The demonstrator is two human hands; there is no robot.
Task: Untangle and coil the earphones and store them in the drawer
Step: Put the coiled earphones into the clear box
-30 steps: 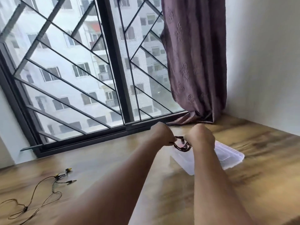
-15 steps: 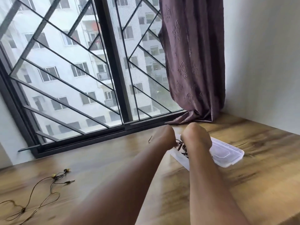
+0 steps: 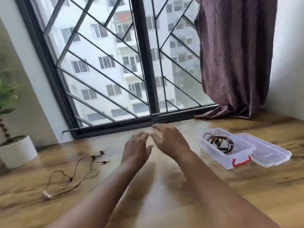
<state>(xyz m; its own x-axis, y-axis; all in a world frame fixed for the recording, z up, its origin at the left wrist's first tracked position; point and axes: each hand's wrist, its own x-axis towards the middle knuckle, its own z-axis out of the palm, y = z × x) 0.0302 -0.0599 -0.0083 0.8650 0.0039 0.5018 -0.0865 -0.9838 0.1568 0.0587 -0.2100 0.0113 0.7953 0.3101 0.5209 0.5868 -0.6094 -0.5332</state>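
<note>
A coiled dark earphone cable (image 3: 219,142) lies inside a clear plastic box (image 3: 212,153) with a red latch at the right. A second, uncoiled dark earphone cable (image 3: 74,175) with yellow-tipped ends lies spread on the wooden table (image 3: 164,186) at the left. My left hand (image 3: 136,150) and my right hand (image 3: 169,140) hover side by side over the middle of the table, left of the box. Their fingers are straight and spread, and both hold nothing.
The box's clear lid (image 3: 269,152) lies just right of the box. A white plant pot (image 3: 16,150) stands at the left edge. A barred window (image 3: 115,63) and a purple curtain (image 3: 235,55) close off the far side.
Both hands held the coiled cable over the box; now it lies in the box and both hands have let go and moved left. The view has swung left.
</note>
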